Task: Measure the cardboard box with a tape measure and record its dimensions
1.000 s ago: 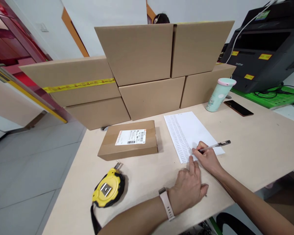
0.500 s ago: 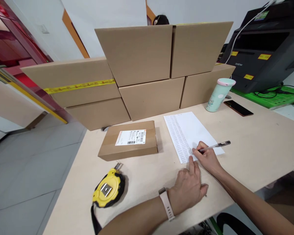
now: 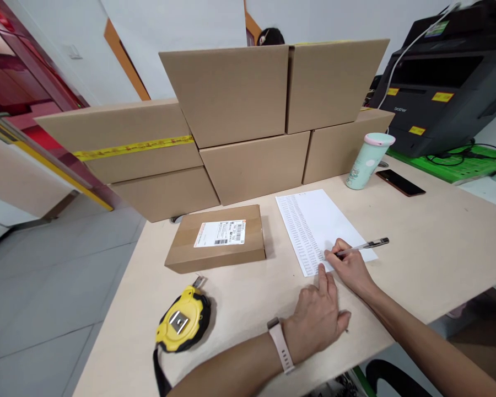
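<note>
A sheet of paper with printed columns of small text on its left side lies on the table. My right hand pinches a clear-barrelled pen with its tip low on the sheet by the printed columns; fingers hide the tip. My left hand lies flat, fingers stretched out, a fingertip touching the sheet's bottom edge. A pink-banded watch is on that wrist. Left of the sheet sits a flat cardboard parcel with a white label. Nearer me is a yellow and black tape measure.
Several large cardboard boxes are stacked along the table's back. At the right stand a mint tumbler, a phone and a dark printer. The top of a person's head shows behind the boxes.
The view has shifted very slightly. Both hands, the pen and the sheet stay in practically the same place.
</note>
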`<control>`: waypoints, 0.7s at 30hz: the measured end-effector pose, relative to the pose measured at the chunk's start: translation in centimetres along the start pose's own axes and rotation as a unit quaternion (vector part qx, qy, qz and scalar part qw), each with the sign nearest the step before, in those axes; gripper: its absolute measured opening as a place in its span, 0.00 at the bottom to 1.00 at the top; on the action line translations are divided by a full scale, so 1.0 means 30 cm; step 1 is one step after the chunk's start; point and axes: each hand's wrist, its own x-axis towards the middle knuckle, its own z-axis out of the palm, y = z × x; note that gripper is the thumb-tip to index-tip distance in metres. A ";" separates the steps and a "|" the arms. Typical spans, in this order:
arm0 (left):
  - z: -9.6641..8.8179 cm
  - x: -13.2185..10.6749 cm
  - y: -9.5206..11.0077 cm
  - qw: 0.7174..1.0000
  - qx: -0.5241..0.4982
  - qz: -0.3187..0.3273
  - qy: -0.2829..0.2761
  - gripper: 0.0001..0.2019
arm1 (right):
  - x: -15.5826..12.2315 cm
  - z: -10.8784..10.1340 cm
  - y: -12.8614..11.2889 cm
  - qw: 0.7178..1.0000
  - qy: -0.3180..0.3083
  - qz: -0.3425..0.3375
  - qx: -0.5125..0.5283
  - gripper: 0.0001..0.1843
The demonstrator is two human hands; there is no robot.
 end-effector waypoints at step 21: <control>-0.007 0.002 -0.001 1.000 0.003 0.002 -0.001 0.37 | 0.003 0.000 0.007 1.000 0.005 -0.009 -0.011 0.14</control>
